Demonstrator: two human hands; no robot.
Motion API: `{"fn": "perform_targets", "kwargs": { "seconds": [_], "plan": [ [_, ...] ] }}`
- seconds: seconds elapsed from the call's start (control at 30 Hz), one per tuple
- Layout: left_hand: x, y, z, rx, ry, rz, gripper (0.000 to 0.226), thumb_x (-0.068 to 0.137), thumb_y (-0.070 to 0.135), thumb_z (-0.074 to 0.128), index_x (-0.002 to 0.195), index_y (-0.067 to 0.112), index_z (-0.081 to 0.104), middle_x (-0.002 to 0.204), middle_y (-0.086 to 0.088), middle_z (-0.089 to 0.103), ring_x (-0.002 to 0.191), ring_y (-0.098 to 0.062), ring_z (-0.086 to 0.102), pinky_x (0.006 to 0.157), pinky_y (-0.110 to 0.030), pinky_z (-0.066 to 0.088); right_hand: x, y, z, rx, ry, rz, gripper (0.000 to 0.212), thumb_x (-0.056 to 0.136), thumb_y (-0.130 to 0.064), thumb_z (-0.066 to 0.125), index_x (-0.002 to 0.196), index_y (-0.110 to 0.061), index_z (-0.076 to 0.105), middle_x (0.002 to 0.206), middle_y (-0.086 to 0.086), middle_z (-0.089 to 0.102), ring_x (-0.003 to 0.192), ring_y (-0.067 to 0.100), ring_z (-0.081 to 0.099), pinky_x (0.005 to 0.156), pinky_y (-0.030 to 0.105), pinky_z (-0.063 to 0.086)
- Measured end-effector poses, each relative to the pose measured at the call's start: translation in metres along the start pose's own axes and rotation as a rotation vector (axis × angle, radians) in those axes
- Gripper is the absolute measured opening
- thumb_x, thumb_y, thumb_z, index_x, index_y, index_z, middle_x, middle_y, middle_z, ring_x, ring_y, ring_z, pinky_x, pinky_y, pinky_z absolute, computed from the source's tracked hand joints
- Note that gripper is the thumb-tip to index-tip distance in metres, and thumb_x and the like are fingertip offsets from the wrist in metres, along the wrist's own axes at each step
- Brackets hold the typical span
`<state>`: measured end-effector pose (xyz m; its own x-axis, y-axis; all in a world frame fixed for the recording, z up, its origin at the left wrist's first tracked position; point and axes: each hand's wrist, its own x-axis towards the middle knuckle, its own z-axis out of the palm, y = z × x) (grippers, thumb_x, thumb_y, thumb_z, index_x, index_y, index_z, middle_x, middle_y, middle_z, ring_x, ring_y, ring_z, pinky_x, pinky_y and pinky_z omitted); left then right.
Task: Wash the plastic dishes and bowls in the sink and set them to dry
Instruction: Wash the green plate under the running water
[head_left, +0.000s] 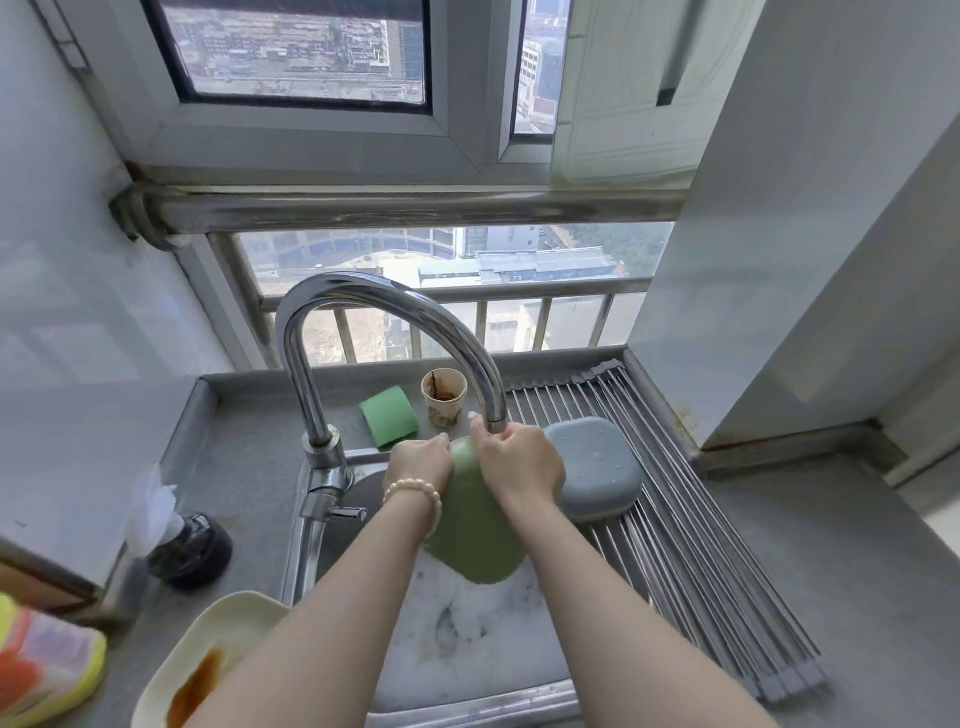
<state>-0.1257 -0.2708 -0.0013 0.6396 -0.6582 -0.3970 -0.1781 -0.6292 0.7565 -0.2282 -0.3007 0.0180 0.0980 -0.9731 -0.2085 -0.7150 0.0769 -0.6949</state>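
Roughly a third in: blue dish (595, 470) upturned on the rack (691, 545), your left hand (421, 462) and right hand (519, 462) both gripping the green dish (475, 540) under the faucet (389, 332) over the sudsy sink (467, 623), stained cream dish (208, 654) unwashed on the surface (244, 467).

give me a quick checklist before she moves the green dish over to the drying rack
1. Both hands on green dish: left hand, right hand grip its top edge: ok.
2. Soap rinsed off: cannot tell.
3. Free space on drying rack: open in front of the blue-grey dish: ok.
4. Faucet clear of the path: spout sits right above the hands: not ok.
5. Cream dish washed: brown stain remains: not ok.
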Motion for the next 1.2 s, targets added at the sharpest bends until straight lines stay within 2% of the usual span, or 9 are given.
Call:
{"fn": "perform_targets", "kwargs": {
  "seconds": [0.07, 0.23, 0.33, 0.4, 0.53, 0.7, 0.9, 1.03, 1.2],
  "plan": [
    [-0.021, 0.0, 0.006, 0.015, 0.104, 0.136, 0.047, 0.1, 0.045, 0.038, 0.072, 0.012, 0.057, 0.078, -0.01, 0.061, 0.085, -0.03, 0.058, 0.071, -0.032, 0.041, 0.007, -0.004, -0.005, -0.051, -0.031, 0.001, 0.043, 0.089, -0.051, 0.052, 0.061, -0.019, 0.053, 0.083, 0.005, 0.067, 0.084, 0.026, 0.061, 0.068, 0.028, 0.038],
    [-0.033, -0.038, 0.007, 0.197, 0.131, 0.397, 0.076, 0.07, 0.083, 0.037, 0.117, 0.025, 0.054, 0.105, 0.002, 0.058, 0.099, -0.022, 0.055, 0.079, -0.032, 0.046, 0.024, -0.004, -0.014, 0.06, -0.135, 0.141, 0.032, 0.09, -0.035, 0.053, 0.102, -0.01, 0.069, 0.111, 0.01, 0.066, 0.105, 0.031, 0.059, 0.083, 0.031, 0.044],
    [-0.034, -0.046, 0.002, -0.242, 0.14, 0.233, 0.033, 0.085, 0.052, 0.063, 0.088, 0.019, 0.059, 0.076, 0.008, 0.059, 0.076, -0.018, 0.056, 0.059, -0.022, 0.039, 0.024, -0.008, -0.011, 0.073, -0.205, 0.188, 0.031, 0.094, -0.023, 0.051, 0.115, -0.004, 0.063, 0.121, 0.015, 0.061, 0.11, 0.031, 0.057, 0.088, 0.032, 0.046],
    [-0.032, -0.039, 0.003, -0.372, 0.231, 0.131, 0.036, 0.094, 0.035, 0.057, 0.065, 0.015, 0.051, 0.059, 0.004, 0.051, 0.06, -0.016, 0.047, 0.052, -0.026, 0.032, 0.024, -0.004, -0.004, 0.055, -0.112, 0.19, 0.022, 0.094, -0.017, 0.047, 0.105, -0.009, 0.065, 0.11, 0.015, 0.063, 0.094, 0.029, 0.056, 0.082, 0.035, 0.046],
    [-0.022, -0.025, 0.006, -0.447, 0.31, -0.081, 0.045, 0.1, 0.025, 0.046, 0.058, 0.009, 0.048, 0.055, -0.006, 0.049, 0.056, -0.023, 0.046, 0.054, -0.03, 0.036, 0.0, -0.008, 0.013, -0.099, 0.086, -0.054, 0.036, 0.096, -0.038, 0.039, 0.104, -0.011, 0.062, 0.107, 0.008, 0.062, 0.103, 0.028, 0.055, 0.087, 0.035, 0.042],
    [-0.016, -0.024, 0.008, -0.528, 0.301, -0.168, 0.032, 0.101, 0.025, 0.045, 0.098, 0.003, 0.067, 0.097, -0.014, 0.067, 0.095, -0.031, 0.06, 0.09, -0.036, 0.047, -0.021, -0.002, 0.041, -0.457, 0.101, -0.368, 0.077, 0.083, -0.059, 0.009, 0.142, -0.02, 0.039, 0.136, 0.016, 0.049, 0.13, 0.032, 0.04, 0.113, 0.047, 0.022],
    [-0.009, -0.035, -0.003, -0.672, 0.29, -0.359, 0.034, 0.101, 0.028, 0.047, 0.103, -0.003, 0.062, 0.1, -0.016, 0.061, 0.103, -0.034, 0.06, 0.089, -0.036, 0.046, -0.029, 0.056, 0.049, -0.53, 0.004, -0.887, 0.063, 0.096, -0.06, 0.019, 0.145, -0.024, 0.035, 0.154, 0.008, 0.03, 0.142, 0.033, 0.026, 0.11, 0.055, 0.009],
    [-0.012, -0.038, 0.003, -0.648, 0.301, -0.338, 0.04, 0.102, 0.028, 0.042, 0.11, -0.005, 0.062, 0.108, -0.016, 0.064, 0.106, -0.035, 0.059, 0.094, -0.036, 0.046, -0.023, 0.043, 0.038, -0.231, -0.11, -0.439, 0.075, 0.088, -0.071, 0.012, 0.151, -0.032, 0.02, 0.16, 0.002, 0.008, 0.147, 0.023, 0.001, 0.116, 0.055, 0.006],
    [-0.017, -0.038, 0.006, -0.7, 0.319, -0.31, 0.035, 0.101, 0.029, 0.042, 0.091, 0.002, 0.062, 0.105, -0.022, 0.065, 0.103, -0.038, 0.06, 0.095, -0.045, 0.047, -0.009, 0.017, 0.024, -0.071, -0.102, -0.005, 0.064, 0.092, -0.062, 0.035, 0.137, -0.018, 0.044, 0.137, 0.014, 0.044, 0.125, 0.034, 0.041, 0.099, 0.039, 0.036]
  ]
}}
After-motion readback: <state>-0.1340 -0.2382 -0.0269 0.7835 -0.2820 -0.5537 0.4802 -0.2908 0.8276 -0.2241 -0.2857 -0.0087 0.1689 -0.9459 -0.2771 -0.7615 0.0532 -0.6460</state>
